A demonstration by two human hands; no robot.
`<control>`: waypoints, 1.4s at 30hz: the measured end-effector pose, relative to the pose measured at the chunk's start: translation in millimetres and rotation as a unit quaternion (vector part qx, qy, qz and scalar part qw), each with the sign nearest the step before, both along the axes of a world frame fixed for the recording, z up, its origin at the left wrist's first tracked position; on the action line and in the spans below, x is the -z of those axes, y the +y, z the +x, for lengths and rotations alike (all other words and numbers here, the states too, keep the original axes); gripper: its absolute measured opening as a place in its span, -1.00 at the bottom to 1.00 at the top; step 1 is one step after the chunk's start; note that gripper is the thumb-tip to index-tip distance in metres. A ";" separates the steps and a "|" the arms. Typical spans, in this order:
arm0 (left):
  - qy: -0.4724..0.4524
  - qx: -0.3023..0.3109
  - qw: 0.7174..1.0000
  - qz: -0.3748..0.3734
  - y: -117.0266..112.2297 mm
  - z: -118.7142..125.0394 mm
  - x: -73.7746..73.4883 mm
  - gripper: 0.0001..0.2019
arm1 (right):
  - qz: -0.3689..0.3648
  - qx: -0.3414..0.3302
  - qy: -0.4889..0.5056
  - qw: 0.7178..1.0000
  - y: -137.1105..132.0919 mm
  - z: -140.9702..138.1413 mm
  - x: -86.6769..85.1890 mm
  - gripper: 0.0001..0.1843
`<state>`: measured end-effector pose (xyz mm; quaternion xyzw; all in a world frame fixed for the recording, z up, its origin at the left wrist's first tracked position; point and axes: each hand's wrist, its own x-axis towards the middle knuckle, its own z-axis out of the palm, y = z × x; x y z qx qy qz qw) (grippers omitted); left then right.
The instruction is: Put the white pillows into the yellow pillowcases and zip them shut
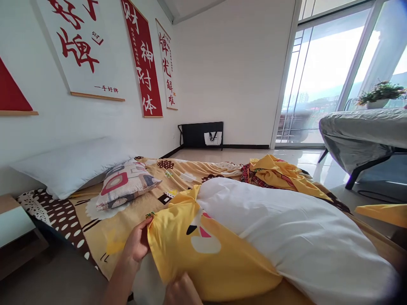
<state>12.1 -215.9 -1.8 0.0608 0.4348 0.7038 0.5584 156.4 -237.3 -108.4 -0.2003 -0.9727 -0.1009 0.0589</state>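
Head view: the left hand (pixel 139 241) pinches a corner of the yellow cover (pixel 235 275), which lies at the left end of the white duvet (pixel 286 220) on the bed (pixel 90 220); the blurred right hand (pixel 182 290) appears clenched on its near edge, probably for tension.

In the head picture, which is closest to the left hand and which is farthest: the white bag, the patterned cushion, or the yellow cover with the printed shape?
1. Yellow cover: pinched at its corner by the left hand.
2. Patterned cushion: just ahead, a little to the left.
3. White bag: far ahead, across the room.
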 end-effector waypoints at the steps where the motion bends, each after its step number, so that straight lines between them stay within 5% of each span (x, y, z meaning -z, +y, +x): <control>1: 0.001 0.004 1.000 -0.005 -1.3 -1.8 2.4 -0.84 | -0.006 -0.012 -0.005 1.000 1.1 1.3 4.3 -0.69; 8: 0.028 -0.022 0.999 -0.011 -8.9 -17.0 23.2 -0.77 | 0.072 0.006 0.010 0.997 15.0 41.5 -13.8 -0.93; 13: 0.050 -0.011 0.999 -0.006 -8.3 -19.7 30.1 -0.75 | 0.006 -0.006 0.069 0.998 25.2 88.6 -48.5 -0.87; 17: 0.132 -0.024 0.991 0.019 -12.7 -26.6 35.5 -0.80 | 0.045 0.187 0.205 0.959 52.9 147.8 -93.7 -0.87; 20: 0.158 -0.035 0.987 0.010 -14.2 -30.6 40.4 -0.86 | -0.083 0.309 0.156 0.934 70.8 184.1 -111.2 -0.75; 25: 0.077 -0.044 0.996 0.016 0.6 -22.1 34.0 -0.84 | -0.365 0.174 0.156 0.902 65.0 196.2 -109.1 -0.87; 29: 0.027 -0.054 0.998 0.023 27.3 -19.7 11.7 -0.82 | -0.487 0.127 0.232 0.833 62.8 191.4 -109.6 -0.71; 31: 0.030 -0.056 0.998 0.020 43.2 -24.8 -1.2 -0.81 | -0.507 0.137 0.226 0.820 69.3 196.1 -111.5 -0.68; 37: 0.047 -0.064 0.996 0.030 84.3 -45.0 -24.3 -0.84 | -0.444 0.206 0.099 0.866 75.3 231.0 -116.0 -0.79; 42: 0.083 -0.107 0.990 0.033 90.1 -53.1 -4.8 -0.82 | -0.316 0.243 0.127 0.908 60.3 244.3 -117.8 -0.83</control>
